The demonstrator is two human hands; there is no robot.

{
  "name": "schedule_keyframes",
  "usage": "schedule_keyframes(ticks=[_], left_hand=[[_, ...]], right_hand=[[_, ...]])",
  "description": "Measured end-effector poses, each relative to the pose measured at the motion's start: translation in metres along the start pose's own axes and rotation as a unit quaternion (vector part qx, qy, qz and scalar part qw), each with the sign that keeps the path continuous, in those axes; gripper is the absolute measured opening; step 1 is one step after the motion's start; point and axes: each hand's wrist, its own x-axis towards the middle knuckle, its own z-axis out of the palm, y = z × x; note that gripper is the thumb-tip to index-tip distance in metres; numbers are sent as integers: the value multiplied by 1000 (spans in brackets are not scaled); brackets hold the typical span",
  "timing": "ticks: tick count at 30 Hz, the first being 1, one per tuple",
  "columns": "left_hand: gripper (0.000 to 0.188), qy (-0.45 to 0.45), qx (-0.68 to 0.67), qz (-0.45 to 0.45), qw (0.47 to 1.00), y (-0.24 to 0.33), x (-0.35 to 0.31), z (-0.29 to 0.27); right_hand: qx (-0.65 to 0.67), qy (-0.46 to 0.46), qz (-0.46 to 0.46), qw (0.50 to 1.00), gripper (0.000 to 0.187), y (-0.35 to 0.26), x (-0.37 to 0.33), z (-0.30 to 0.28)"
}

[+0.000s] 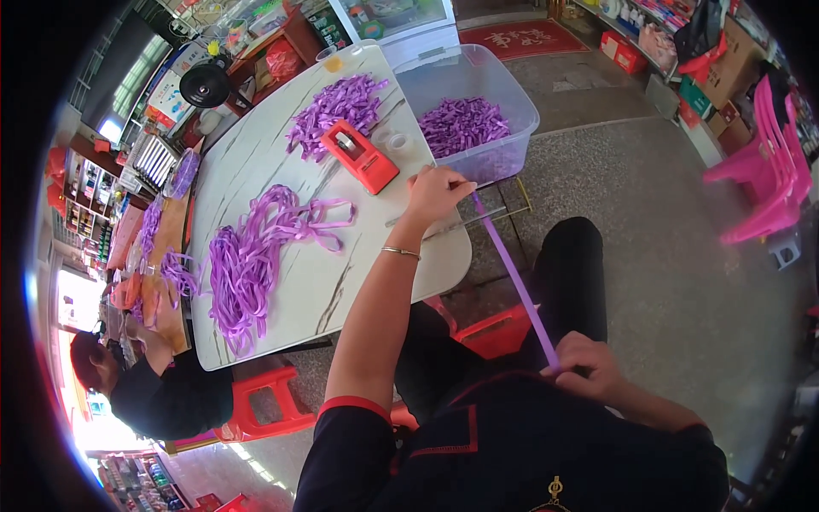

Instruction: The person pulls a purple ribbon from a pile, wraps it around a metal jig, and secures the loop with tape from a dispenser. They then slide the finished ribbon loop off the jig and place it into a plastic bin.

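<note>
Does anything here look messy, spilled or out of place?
Nothing looks plainly spilled or broken. The untidiest thing is the heap of long purple ribbons on the white table: tangled, with loops straying toward the red device. By contrast, the strip between the left hand and right hand runs straight.
</note>
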Motion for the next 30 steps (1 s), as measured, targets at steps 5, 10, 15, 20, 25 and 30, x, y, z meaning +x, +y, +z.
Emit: schedule_keyframes(ticks=[5,10,15,20,25,30], left_hand=[[19,16,14,7,1000,1,-1,-1],[16,27,8,1,1000,5,-3,-3],[15,56,10,13,998,3,-3,-1],[10,41,15,61,997,0,-5,-3],[12,82,-54,33,995,2,-3,-4],[15,82,-91,6,992,0,-2,-8]], right_hand=[[-10,-56,-130,990,20,-35,58,-23],[-50,-42,-190,980,26,-65,145,-51],[-13,29,-122,992,24,-63,259,-58],[23,26,-92,995,27,-8,357,-62],[94,-1,29,995,28,77,404,-61],[140,-6,108,984,28,161,408,-51]])
